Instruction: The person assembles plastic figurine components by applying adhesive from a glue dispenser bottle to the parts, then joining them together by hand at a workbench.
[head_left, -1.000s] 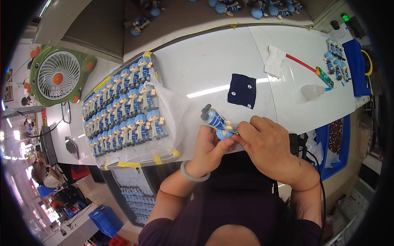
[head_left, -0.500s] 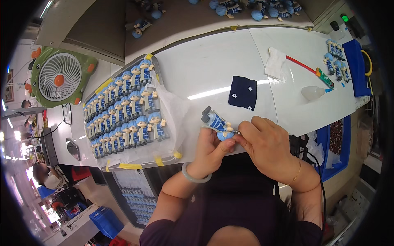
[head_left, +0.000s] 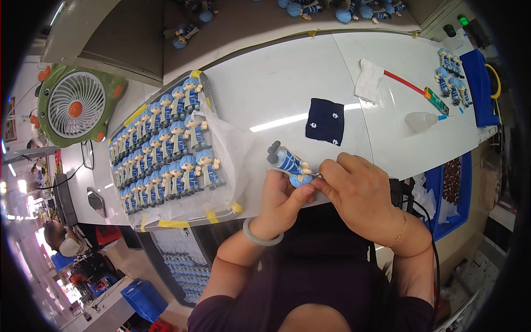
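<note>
My left hand [head_left: 280, 202] is closed round a blue-haired figurine [head_left: 289, 162] in blue and white clothes. Its dark shoes point up and away from me, and its head lies by my left thumb. Fingers pinched together, my right hand [head_left: 354, 185] is at the figurine's head. A tiny metallic tip shows between those fingers; what it belongs to is hidden in the hand. Just beyond the hands, a dark navy cloth [head_left: 325, 122] with small white motifs lies flat on the white table [head_left: 271, 83].
Left of my hands, a tray [head_left: 171, 224] lined with white sheet holds rows of similar figurines. A green fan [head_left: 76, 109] stands farther left. To the right are a white cloth [head_left: 368, 81], a squeeze bottle [head_left: 420, 122], more figurines [head_left: 454, 90] and a blue bin [head_left: 477, 88]. A shelf [head_left: 238, 30] borders the back.
The whole view has shifted slightly. Both hands keep their hold at the figurine, with only a very small movement of the fingers and figurine.
</note>
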`<state>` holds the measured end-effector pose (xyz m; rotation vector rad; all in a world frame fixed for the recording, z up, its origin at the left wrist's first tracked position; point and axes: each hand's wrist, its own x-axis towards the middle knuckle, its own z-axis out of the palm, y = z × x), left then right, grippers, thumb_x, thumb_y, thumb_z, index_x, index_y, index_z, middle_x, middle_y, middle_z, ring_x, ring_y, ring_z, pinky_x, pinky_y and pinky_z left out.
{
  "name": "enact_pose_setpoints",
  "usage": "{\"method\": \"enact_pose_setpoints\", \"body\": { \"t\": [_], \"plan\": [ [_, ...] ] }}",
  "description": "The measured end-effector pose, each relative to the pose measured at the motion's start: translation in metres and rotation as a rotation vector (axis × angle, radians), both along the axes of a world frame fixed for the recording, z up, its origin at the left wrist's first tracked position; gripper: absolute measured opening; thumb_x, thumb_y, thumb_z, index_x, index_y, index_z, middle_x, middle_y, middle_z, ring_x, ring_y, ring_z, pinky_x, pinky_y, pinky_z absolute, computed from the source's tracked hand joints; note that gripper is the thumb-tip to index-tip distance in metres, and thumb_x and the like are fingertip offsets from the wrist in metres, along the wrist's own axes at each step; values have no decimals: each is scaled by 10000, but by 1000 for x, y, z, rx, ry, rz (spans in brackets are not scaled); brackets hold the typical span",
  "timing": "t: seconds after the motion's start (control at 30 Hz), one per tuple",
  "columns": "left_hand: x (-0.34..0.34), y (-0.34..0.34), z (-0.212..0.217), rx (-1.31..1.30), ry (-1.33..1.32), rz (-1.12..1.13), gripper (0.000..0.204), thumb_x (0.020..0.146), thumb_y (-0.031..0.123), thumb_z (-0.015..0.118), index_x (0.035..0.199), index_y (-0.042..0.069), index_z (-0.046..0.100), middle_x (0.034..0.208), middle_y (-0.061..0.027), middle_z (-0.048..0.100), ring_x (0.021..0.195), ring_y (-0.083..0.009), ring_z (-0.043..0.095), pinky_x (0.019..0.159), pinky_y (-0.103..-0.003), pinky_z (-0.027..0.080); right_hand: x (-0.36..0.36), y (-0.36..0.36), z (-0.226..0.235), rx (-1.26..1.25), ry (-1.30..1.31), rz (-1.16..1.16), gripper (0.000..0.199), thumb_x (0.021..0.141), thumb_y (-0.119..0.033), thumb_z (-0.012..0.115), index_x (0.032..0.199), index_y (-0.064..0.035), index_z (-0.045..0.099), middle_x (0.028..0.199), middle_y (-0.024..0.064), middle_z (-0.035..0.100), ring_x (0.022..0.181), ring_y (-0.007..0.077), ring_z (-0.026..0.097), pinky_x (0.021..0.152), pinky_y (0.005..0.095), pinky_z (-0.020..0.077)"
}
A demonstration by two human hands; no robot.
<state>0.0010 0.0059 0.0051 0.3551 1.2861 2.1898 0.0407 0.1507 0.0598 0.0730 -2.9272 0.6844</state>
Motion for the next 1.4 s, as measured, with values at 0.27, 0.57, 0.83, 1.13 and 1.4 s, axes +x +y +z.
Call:
{"method": "enact_pose_setpoints", "body": {
  "t": [0.27,0.57,0.83,1.13,1.4],
  "plan": [
    [-2,-3,-2,-7,-52,-53,521,793,389,576,1076,16,348,881,-48,462,690,-115,513,482,-210,426,-6,11,5,-169,102,19,220,709,-230,629,680,-96,457,568,41,401,513,196,481,413,307,371],
    [-2,-1,1,-48,-30,-30,549,739,389,644,1038,29,359,911,-53,462,638,-110,519,482,-208,432,-6,3,0,-68,65,50,251,698,-263,642,653,-100,456,555,27,390,483,178,463,401,291,359],
    [-1,-3,-2,63,-5,-17,399,805,139,598,1076,17,330,898,-77,504,695,-99,503,592,-215,442,-7,3,-2,-71,58,47,236,689,-233,643,640,-99,454,556,28,393,486,178,464,399,294,360],
    [0,-3,-3,67,-34,-17,390,807,99,590,1080,20,323,937,-70,493,744,-90,496,617,-208,437,-8,3,3,-56,28,64,213,688,-207,635,642,-94,461,561,29,397,490,179,465,398,300,367],
    [0,-3,-2,54,-9,-5,391,809,89,585,1088,18,320,947,-74,496,756,-94,499,623,-208,440,-7,2,3,-23,18,67,193,689,-201,631,655,-97,472,569,29,396,493,174,469,397,296,369]
  ]
}}
